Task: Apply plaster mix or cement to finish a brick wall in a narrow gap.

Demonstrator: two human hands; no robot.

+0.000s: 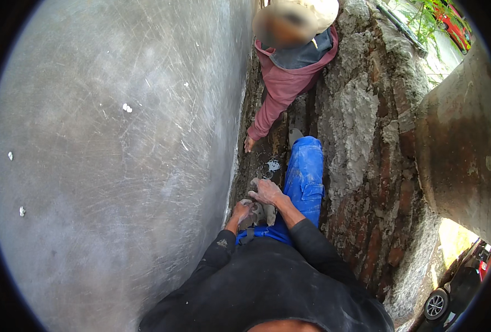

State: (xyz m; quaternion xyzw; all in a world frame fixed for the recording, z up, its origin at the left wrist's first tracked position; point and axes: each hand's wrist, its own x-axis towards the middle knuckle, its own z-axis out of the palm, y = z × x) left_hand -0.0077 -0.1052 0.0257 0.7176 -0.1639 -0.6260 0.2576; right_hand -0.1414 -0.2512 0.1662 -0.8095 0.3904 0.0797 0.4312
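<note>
Both of my hands are low in front of me, in the narrow gap beside the smooth grey wall [162,138], and pale dust or plaster coats their fingers. My right hand [269,192] reaches forward and left, its fingers bent and apart, with nothing visible in them. Close to the wall's foot is my left hand [242,210]; its fingers are partly hidden, and I cannot tell whether they hold anything. A greyish, dusty shape [269,214] lies just below my hands, too unclear to name. Beyond them, a white splatter [273,165] marks the dark ground.
A co-worker in a reddish sleeve [278,99] and pale hat leans in ahead, one hand [249,144] near the wall's foot. My blue trouser leg [305,171] is bent forward. A rough brick-and-mortar wall [362,144] and a thick round column [461,138] stand at right.
</note>
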